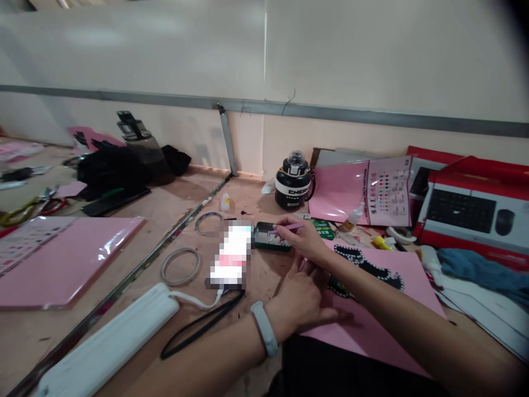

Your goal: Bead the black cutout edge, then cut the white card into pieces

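Blk/wht bottle (291, 190) nr wall (248, 143); phone (230, 262) w/ wht cable (196, 301), 2 tape rolls (179, 283) nearby; red kybd box (471, 207) far R; gry bottle (152, 160) L.

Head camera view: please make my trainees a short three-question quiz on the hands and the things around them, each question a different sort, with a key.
1. Multiple choice: what does the right hand hold at the dark green tin?
A) scissors
B) a slim pink tool
C) a glue bottle
2. True or false: the left hand is the one with the pale wristband at its wrist.
3. Fill in: the white cable meets the lower end of the lit ____.

Key:
1. B
2. True
3. phone
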`<move>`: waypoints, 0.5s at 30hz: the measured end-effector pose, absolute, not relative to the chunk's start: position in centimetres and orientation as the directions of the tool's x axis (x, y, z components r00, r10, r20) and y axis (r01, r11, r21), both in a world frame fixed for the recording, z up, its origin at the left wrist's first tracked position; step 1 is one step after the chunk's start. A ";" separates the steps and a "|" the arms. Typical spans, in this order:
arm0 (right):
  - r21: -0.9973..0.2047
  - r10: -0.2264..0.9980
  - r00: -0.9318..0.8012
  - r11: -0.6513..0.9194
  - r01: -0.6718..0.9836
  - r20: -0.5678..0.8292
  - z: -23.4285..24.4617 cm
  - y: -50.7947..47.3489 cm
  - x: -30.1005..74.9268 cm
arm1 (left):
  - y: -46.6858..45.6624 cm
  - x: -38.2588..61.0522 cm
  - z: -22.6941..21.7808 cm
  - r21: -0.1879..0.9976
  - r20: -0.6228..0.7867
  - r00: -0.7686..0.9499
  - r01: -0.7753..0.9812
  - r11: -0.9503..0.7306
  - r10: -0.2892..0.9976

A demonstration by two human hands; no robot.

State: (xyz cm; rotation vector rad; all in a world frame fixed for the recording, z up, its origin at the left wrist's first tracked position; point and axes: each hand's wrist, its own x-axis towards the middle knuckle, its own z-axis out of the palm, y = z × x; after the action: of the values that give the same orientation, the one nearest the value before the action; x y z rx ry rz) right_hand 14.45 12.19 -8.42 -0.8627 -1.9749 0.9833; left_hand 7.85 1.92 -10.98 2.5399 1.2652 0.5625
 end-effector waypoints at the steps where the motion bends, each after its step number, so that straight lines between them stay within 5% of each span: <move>1: -0.840 0.803 -0.500 0.488 0.237 0.325 -8.5 12.2 14.4 | 1.9 7.9 -11.0 0.384 0.238 0.550 0.705 -0.597 0.801; 15: -0.801 0.800 -0.522 0.506 0.320 0.297 -8.9 12.7 14.7 | 1.8 7.9 -11.0 0.387 0.226 0.578 0.686 -0.617 0.784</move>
State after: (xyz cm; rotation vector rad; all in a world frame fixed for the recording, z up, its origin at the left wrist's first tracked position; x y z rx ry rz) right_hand 14.69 12.68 -8.87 -0.9133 -2.0765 0.9159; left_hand 7.88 1.82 -11.04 2.5538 1.2152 0.5530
